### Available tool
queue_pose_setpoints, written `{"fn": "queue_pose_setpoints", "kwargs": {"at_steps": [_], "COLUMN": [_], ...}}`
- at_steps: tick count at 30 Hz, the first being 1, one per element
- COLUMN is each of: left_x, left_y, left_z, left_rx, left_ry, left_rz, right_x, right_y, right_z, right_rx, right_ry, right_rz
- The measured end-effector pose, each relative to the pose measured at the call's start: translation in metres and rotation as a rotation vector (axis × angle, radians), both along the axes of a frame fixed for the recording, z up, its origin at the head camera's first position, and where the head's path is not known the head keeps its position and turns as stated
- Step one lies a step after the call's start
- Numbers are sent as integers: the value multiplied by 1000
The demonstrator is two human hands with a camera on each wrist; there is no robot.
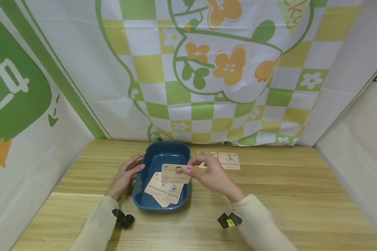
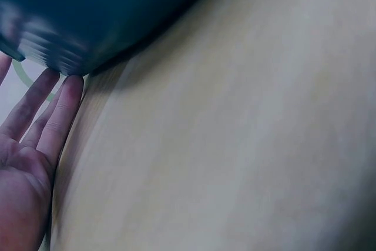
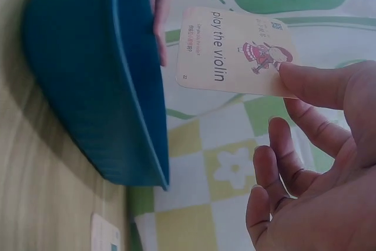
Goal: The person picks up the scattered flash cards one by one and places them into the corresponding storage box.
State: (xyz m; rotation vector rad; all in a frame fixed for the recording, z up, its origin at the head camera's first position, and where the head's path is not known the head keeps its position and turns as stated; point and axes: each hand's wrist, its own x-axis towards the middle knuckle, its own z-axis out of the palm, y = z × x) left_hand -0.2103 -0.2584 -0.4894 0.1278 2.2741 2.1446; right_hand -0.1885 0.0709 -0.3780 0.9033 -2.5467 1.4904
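My right hand (image 1: 211, 173) pinches a "play the violin" flashcard (image 3: 226, 48) between thumb and index finger, its other fingers loosely bent. In the head view this card overlaps the right side of a blue plastic bin (image 1: 168, 147). Several flashcards lie inside the bin, a "play badminton" card (image 1: 157, 185) on top and a ping-pong card (image 1: 175, 195) beside it. The left hand (image 1: 127, 175) rests against the bin's left side; its fingertips (image 2: 71, 86) touch the outer wall in the left wrist view.
A "play football" card (image 1: 229, 161) lies on the wooden table (image 1: 289, 195) right of the bin. Another card (image 1: 202, 165) next to it is partly covered by the right hand. A patterned curtain (image 1: 179, 83) hangs behind, with white side walls left and right.
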Motion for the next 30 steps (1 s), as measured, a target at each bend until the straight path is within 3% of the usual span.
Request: {"fn": "queue_pose_setpoints", "kwargs": {"at_steps": [10,30], "left_x": [0,1], "left_y": [0,0], "left_z": [0,3], "left_rx": [2,-7], "left_ry": [1,-6], "left_rz": [-1,-1], "right_x": [2,-3], "right_y": [-7,-7], "right_z": [-17,-36], "right_rx": [68,112], "right_ry": [-50,-41], "right_rz": [6,29]}}
